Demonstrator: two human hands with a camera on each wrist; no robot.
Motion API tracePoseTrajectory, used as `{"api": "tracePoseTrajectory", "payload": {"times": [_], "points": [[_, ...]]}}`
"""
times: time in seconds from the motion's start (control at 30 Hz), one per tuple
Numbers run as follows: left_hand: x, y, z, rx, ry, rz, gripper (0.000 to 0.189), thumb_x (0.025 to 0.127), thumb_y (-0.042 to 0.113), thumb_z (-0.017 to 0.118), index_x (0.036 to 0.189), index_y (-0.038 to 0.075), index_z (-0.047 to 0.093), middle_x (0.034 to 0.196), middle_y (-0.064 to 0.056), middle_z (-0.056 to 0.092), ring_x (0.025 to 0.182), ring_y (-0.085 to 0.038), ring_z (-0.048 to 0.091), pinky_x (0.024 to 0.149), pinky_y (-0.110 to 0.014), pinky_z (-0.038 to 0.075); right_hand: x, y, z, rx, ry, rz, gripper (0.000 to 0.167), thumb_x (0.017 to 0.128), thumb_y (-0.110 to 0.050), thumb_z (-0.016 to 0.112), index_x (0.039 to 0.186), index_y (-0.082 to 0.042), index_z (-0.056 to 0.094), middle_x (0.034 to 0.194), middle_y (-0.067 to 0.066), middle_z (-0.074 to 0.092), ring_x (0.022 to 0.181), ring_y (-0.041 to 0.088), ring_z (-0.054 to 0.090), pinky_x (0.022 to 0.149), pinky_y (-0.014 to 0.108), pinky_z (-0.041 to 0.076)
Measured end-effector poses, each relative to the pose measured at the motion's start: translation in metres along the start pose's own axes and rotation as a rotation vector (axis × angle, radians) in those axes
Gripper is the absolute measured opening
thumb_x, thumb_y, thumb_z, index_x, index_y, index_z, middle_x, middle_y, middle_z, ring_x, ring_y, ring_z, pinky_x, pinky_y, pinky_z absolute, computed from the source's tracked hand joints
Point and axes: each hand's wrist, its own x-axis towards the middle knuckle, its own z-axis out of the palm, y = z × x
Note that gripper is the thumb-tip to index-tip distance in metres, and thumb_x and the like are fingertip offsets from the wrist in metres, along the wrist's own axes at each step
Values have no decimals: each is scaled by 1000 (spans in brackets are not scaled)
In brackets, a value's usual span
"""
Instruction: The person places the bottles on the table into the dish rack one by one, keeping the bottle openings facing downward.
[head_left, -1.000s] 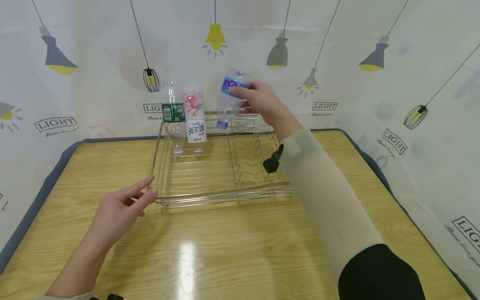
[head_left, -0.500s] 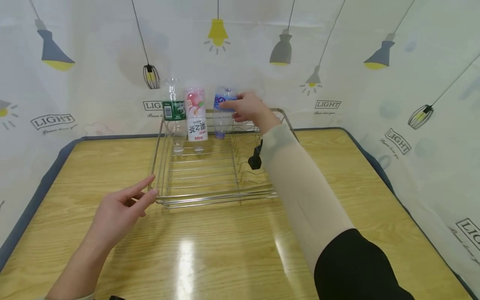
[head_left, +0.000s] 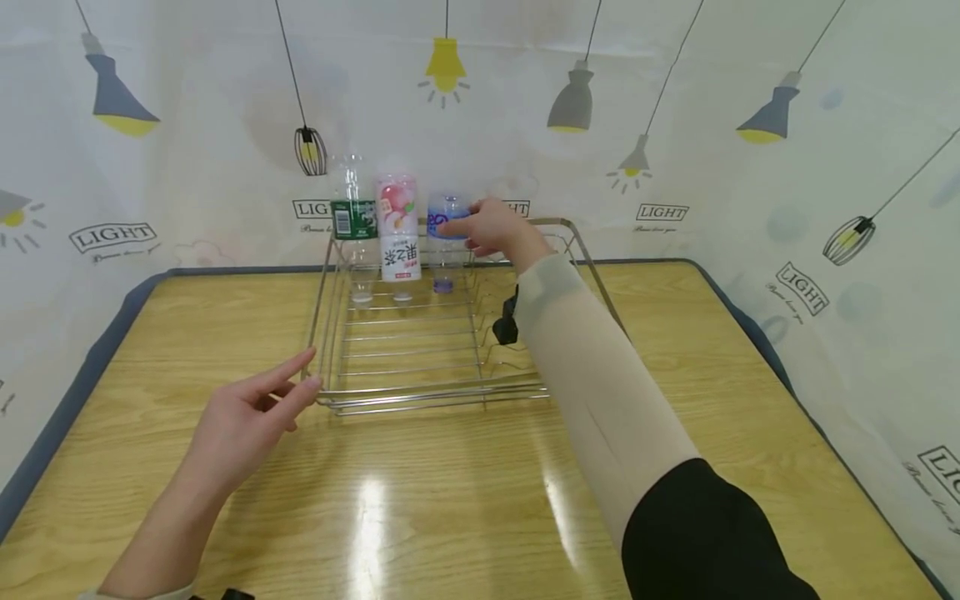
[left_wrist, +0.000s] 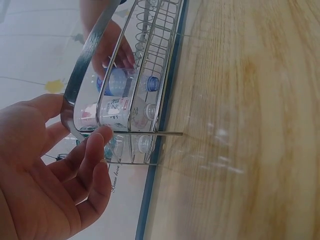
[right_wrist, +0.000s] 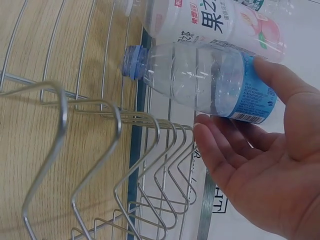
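Observation:
A clear plastic bottle with a blue label (head_left: 447, 221) stands upside down at the back of a wire dish rack (head_left: 420, 386). My right hand (head_left: 498, 227) grips it by the label, thumb on one side and fingers on the other. In the right wrist view, the bottle's blue cap (right_wrist: 134, 62) points down toward the rack's wires. Left of it are an inverted pink-and-white bottle (head_left: 398, 225) and an inverted clear bottle with a green label (head_left: 354, 220). My left hand (head_left: 243, 421) holds the rack's front left corner between thumb and finger.
Zigzag wire dividers (right_wrist: 117, 145) line the rack's right part. The rack stands on a wood-grain table (head_left: 420, 500) near its back edge. A pale sheet printed with lamps (head_left: 495, 92) rises behind the table and at both sides.
My right hand has moved left and down with the blue-label bottle, lowering it beside the pink-and-white bottle. The bottle went from tilted to nearly vertical. My left hand has stayed at the rack's corner.

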Motion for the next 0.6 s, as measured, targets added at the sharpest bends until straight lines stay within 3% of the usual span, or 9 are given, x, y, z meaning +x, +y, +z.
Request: {"api": "tracePoseTrajectory", "payload": {"times": [0.4,0.6], "points": [[-1,0,0,-3,0,7,56,108,54,67,159,35,58,123,-15,80,82,-22,72,57,-32,51,-3,1,6,-110,-24,-6,71,106,-42,74,160,-2,50,147,16,61,133,36,64,111,45,57],[-1,1,-1,2,14,16,55,108,54,67,159,34,59,122,-15,80,81,-22,72,58,-31,52,-2,3,6,-115,-19,-26,68,108,-41,73,159,-2,51,143,17,63,124,34,64,109,46,57]]}}
